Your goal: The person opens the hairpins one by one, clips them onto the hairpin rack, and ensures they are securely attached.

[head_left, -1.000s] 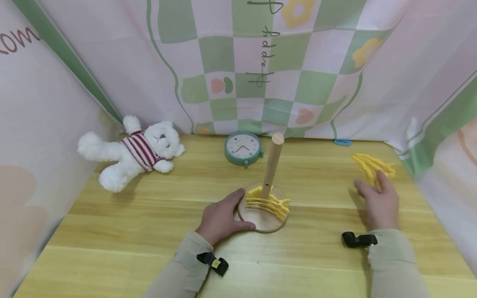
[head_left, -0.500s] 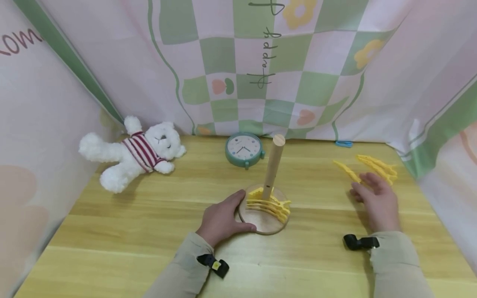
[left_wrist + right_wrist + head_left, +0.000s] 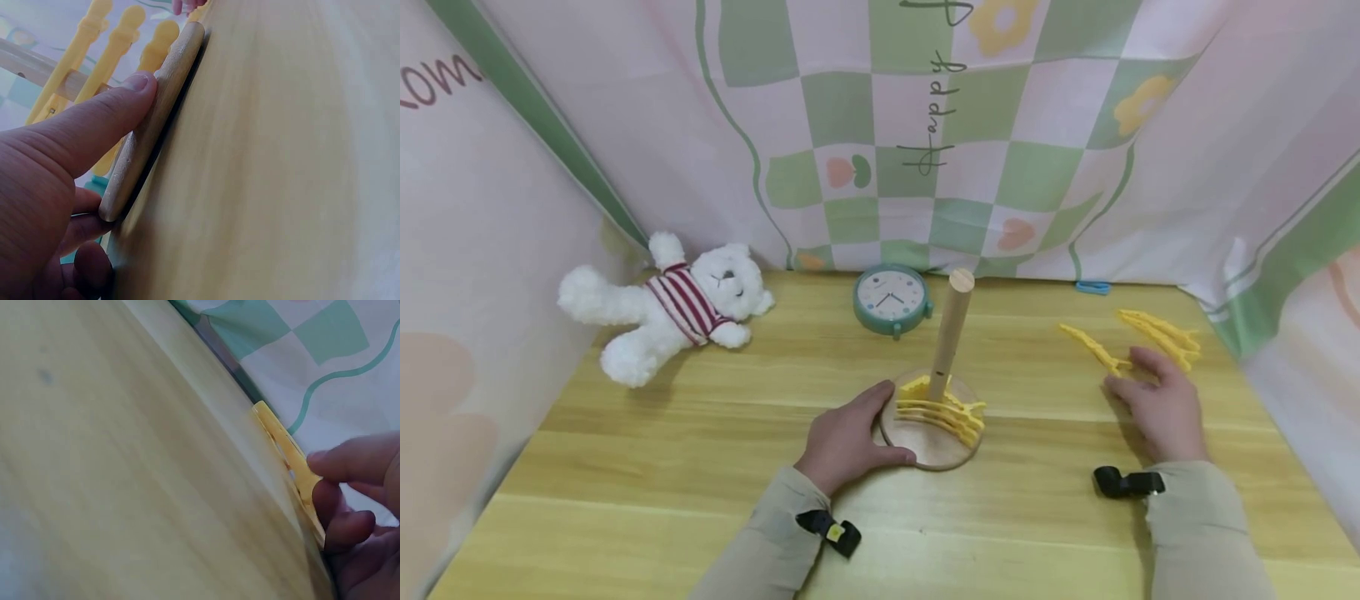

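- Two bare hands work over a wood-grain bench (image 3: 647, 467), well apart from each other.
- The left hand (image 3: 850, 437) grips the rim of a round wooden base (image 3: 925, 450), its thumb and fingers spread around the near left edge; the left wrist view shows the thumb pressed along the rim.
- From that base rises a wooden post (image 3: 951, 333), seen with a slight lean.
- Several yellow plastic pieces (image 3: 967, 422) sit on the base around the foot of the post; whether they encircle it, one cannot tell.
- The right hand (image 3: 1168, 412) is at the right side of the bench, thumb and forefinger pinching the near end of a slim yellow strip (image 3: 1092, 346), which points away to the left.
- More yellow strips (image 3: 1159, 333) lie just beyond the right hand, near its fingertips; their exact number is hard to make out.
- Behind the post, a teal alarm clock (image 3: 891, 298) lies face up.
- A white teddy bear (image 3: 685, 304) in a red-striped top lies at the left.
- At the back, a blue clip (image 3: 1092, 287) rests near the foot of a checked curtain (image 3: 970, 108).
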Motion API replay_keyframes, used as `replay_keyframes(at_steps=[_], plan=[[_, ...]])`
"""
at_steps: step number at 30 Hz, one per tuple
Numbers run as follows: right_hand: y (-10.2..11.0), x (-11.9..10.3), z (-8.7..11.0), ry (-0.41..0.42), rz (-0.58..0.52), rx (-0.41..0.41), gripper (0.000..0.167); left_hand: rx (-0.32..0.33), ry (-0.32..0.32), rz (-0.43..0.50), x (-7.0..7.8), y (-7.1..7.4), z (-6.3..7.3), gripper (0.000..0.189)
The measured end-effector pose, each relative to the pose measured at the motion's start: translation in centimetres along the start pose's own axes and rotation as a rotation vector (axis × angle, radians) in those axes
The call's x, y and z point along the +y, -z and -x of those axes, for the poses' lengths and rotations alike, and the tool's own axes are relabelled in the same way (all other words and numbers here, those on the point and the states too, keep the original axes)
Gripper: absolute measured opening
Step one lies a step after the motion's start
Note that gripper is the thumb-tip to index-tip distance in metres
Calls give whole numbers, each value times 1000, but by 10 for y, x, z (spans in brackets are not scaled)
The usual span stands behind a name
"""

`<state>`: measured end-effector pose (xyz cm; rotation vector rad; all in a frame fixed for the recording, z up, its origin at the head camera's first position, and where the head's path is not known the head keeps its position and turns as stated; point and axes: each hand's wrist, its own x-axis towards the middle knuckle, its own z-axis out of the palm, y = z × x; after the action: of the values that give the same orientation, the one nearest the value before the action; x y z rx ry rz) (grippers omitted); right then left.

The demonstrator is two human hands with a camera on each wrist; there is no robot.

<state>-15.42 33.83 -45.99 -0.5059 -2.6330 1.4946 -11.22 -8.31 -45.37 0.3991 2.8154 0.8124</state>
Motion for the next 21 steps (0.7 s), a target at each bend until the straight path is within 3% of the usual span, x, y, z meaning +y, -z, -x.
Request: replay_keyframes(at_steps=[4, 12, 17, 21], plan=[[4, -1, -2, -24, 79, -29, 79, -5, 6, 3, 1, 1, 1, 107], [13, -6, -2, 28, 305, -92, 83, -4, 3, 1, 1, 0, 0, 107], [14, -6, -4, 36, 337, -79, 78, -7, 5, 2, 1, -1, -1, 107], [13, -2, -5, 48, 299, -61, 73, -2, 7, 5, 0, -1, -1, 108]])
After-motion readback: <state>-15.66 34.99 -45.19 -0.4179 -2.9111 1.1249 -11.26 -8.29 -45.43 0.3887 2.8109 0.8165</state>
